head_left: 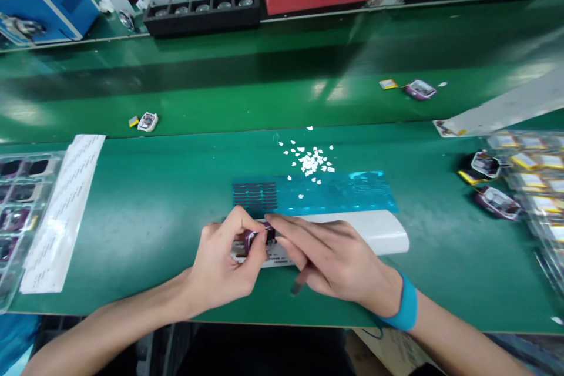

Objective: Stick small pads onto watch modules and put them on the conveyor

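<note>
Thumb and forefinger of my left hand [227,258] are closed on a small purple watch-like device casing [249,239], partly hidden by the fingers. My right hand [339,252] meets it from the other side. It is closed round tweezers [298,284], whose dark end sticks out below the palm; their tips are hidden at the casing. Under both hands lies a white printed strip [374,232] with a curled right end. Just beyond it is a blue film sheet [335,191] with rows of dark strips [254,195] at its left.
Small white pieces [312,161] are scattered behind the film. Clear trays stand at left [57,173] and right [531,179]. A white paper strip [61,217] lies by the left tray. More casings [497,202] with yellow-edged batteries sit at right. A shelf holds a blue box [53,6].
</note>
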Available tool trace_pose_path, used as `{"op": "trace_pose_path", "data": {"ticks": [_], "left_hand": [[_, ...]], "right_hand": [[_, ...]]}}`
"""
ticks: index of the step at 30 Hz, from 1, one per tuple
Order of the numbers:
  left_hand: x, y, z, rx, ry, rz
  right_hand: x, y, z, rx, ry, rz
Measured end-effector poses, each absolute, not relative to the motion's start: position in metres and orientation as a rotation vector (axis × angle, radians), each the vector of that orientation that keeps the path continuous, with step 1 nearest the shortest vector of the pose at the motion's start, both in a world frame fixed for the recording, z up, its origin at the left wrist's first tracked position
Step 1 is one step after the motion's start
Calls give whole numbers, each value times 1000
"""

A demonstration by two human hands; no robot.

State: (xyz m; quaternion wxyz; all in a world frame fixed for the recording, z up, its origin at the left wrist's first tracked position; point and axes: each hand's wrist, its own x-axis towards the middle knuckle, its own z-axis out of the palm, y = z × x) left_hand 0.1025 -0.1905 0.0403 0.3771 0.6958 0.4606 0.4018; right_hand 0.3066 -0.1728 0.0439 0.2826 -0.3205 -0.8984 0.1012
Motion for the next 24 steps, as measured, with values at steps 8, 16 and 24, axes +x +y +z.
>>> {"op": "trace_pose_path", "data": {"ticks": [8,16,24], "left_hand": [[101,-190,43,1614,1050,875],[104,-188,43,1321,985,818],[103,-180,53,1204,988,798]], "right_hand": [[302,-168,52,-1071,-1989,1080],[298,-167,55,-1153,-1862,1232],[319,-163,54,-1048,-1774,1113]]}}
